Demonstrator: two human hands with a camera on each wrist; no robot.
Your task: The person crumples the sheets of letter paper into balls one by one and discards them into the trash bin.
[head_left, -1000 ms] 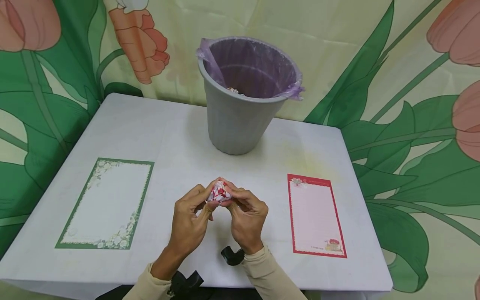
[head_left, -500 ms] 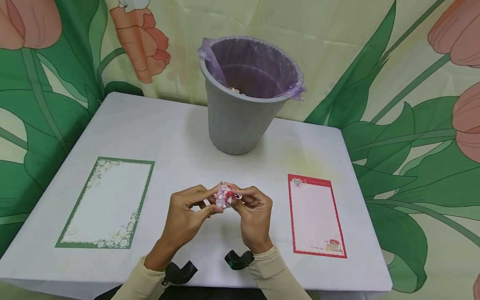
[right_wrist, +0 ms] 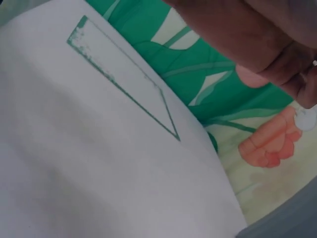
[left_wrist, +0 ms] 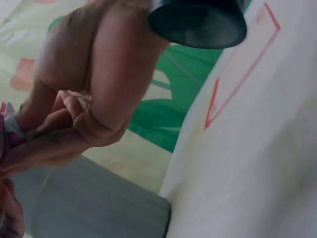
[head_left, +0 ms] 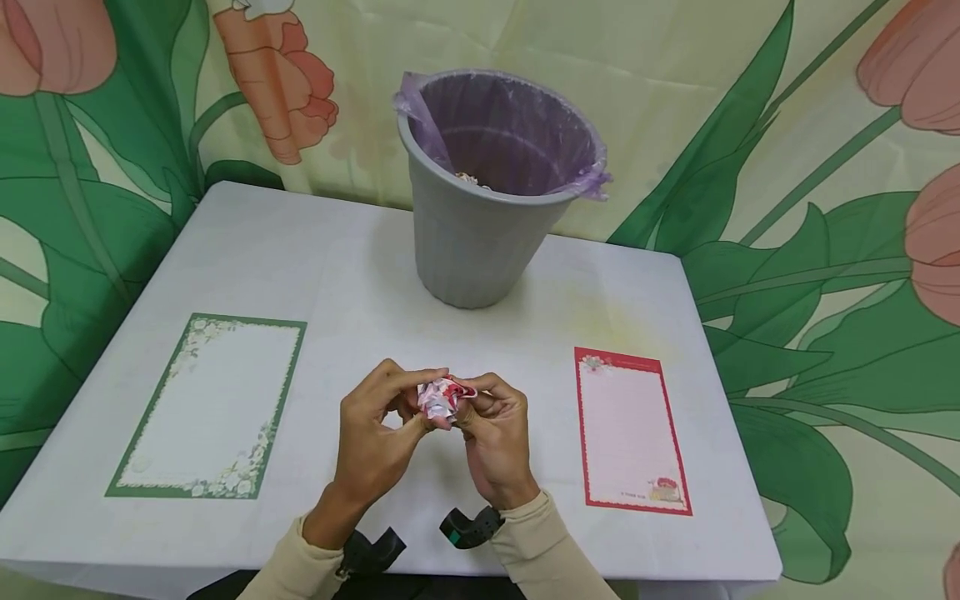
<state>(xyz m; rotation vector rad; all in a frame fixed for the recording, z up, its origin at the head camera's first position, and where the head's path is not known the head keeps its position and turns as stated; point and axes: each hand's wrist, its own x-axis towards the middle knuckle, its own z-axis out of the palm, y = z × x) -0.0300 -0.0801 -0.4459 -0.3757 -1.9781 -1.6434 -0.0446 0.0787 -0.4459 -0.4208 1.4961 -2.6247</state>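
A crumpled ball of red and white paper point(head_left: 441, 398) is held above the table in front of me, between both hands. My left hand point(head_left: 377, 437) pinches its left side with thumb and fingers. On the right side my right hand point(head_left: 497, 442) grips it, thumb towards me. In the left wrist view, a sliver of the crumpled paper point(left_wrist: 11, 126) shows at the left edge. The right wrist view leaves the paper ball out of frame. A grey bin point(head_left: 480, 242) with a purple bag point(head_left: 517, 137) lining it stands beyond the hands.
On the white-covered table point(head_left: 360, 275), a green-bordered sheet point(head_left: 210, 408) lies at the left and a red-bordered sheet point(head_left: 633, 433) at the right. Something crumpled and pale point(head_left: 471, 180) is inside the bin. A flower-printed backdrop point(head_left: 675, 75) hangs behind the table.
The paper ball has been turned in the fingers and shifted slightly, right and then back left. Both hands still hold it; the sheets and bin stay in place.
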